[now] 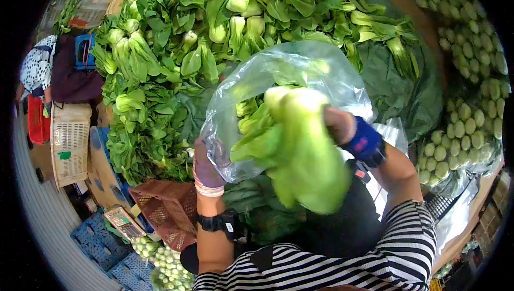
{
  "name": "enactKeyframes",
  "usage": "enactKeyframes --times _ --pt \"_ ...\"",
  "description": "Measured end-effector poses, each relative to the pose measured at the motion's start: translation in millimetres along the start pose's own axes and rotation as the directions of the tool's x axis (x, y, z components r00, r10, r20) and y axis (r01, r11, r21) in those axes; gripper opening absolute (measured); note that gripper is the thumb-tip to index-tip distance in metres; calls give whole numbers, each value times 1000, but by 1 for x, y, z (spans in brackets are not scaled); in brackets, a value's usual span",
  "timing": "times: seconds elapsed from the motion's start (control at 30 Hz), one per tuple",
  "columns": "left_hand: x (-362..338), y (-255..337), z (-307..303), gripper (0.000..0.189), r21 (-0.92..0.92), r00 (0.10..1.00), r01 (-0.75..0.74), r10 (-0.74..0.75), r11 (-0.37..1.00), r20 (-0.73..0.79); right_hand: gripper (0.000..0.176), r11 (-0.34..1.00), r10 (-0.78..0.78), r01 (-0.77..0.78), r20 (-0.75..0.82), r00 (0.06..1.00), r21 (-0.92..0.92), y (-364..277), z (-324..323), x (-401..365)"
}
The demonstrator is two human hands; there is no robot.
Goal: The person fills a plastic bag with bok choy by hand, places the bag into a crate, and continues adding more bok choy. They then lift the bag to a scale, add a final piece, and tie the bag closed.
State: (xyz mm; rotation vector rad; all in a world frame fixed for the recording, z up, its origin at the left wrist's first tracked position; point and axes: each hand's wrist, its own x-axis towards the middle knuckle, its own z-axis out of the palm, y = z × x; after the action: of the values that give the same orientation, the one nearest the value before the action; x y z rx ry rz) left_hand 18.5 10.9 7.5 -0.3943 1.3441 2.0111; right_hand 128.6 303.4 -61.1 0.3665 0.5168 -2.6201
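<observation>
left hand (206, 169) forward, grip pinching bag (224, 108) | right hand (338, 125) inward, grip clasping bok choy (306, 152)

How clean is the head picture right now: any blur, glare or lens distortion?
Head view: the leafy green bok choy in the right hand looks motion-blurred; glare streaks the clear plastic bag; fisheye distortion bends the outer scene, leaving black corners.

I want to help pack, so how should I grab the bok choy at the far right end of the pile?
Probably by the thick pale stalk end of that bok choy, reaching from above and its left. Its stalks bunch together there and face away from you, while the leaves spread loosely toward you. Bare green sheeting on that left side leaves room for your fingers.
</observation>
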Motion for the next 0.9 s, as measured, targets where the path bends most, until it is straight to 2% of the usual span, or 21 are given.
enactKeyframes --times 0.07,0.13,0.17,0.23,0.33,0.37,0.4,0.43,0.47,0.53,0.57,0.6,0.63,0.67,0.7,0.73,0.77,0.8,0.83,0.87,0.9 --pt "-1 7 10 47 41 995 -9 13 999 -95 56 983 -58 52 -28 998 -175 22 9 35" --pt "-2 11 5 50 49 991 -6 13 999 -132 60 998 53 -56 -298 953 -2 35 -24 46" --pt "-4 11 1 50 67 991 -20 28 998 -129 64 966 -4 41 -143 990 257 42 -43 43" --pt "-3 9 -10 50 75 992 -27 37 997 -125 68 953 -30 94 -221 975 287 22 -35 24" --pt "4 8 -25 47 6 991 -29 28 1000 130 68 910 -26 162 -337 941 382 21 -61 -3" --pt "9 10 -25 48 203 998 -54 51 978 20 67 933 -97 223 -398 912 283 26 -64 -7" --pt "13 13 -20 49 390 992 -53 94 919 -87 66 911 -12 221 -512 859 349 32 -69 -14" --pt "10 19 -1 49 389 992 -49 92 920 -92 66 912 -47 238 -490 870 334 39 -74 -15" --pt "0 27 33 43 798 818 -318 574 513 -43 65 912 -81 255 -469 879 321 44 -78 -15" --pt "-20 44 95 37 890 546 -431 743 -148 388 62 913 -41 217 -451 891 346 49 -78 -17" --pt "-26 45 115 36 809 567 -565 635 -164 524 60 914 -13 183 -428 904 361 48 -78 -19" --pt "-11 31 130 33 570 474 -812 430 -123 768 60 917 -11 182 -431 902 356 47 -79 -21" --pt "-1 20 150 27 594 589 -804 178 29 789 58 937 -58 214 -483 874 275 48 -81 -22" --pt "26 -16 148 19 661 661 -750 71 26 747 57 951 -106 242 -529 842 193 50 -82 -23" --pt "47 -35 156 23 788 788 -611 -150 -77 597 54 947 -105 254 -556 824 198 50 -78 -26" --pt "81 -55 163 27 827 829 -514 -380 -227 411 54 947 -102 252 -558 824 200 48 -73 -28" --pt "113 -84 159 27 798 876 -443 -384 -408 290 53 960 -105 225 -531 841 168 44 -67 -31" --pt "137 -109 146 25 680 871 -491 -323 -544 370 53 970 -110 202 -504 857 132 42 -67 -34" --pt "152 -131 133 22 715 901 -421 -165 -558 402 53 977 -60 163 -555 829 138 49 -83 -38" --pt "160 -134 136 22 713 898 -428 -171 -555 405 53 976 -60 167 -561 825 140 58 -103 -42" --pt "165 -137 138 24 671 914 -405 -275 -621 297 54 983 -87 166 -601 794 76 68 -122 -47"
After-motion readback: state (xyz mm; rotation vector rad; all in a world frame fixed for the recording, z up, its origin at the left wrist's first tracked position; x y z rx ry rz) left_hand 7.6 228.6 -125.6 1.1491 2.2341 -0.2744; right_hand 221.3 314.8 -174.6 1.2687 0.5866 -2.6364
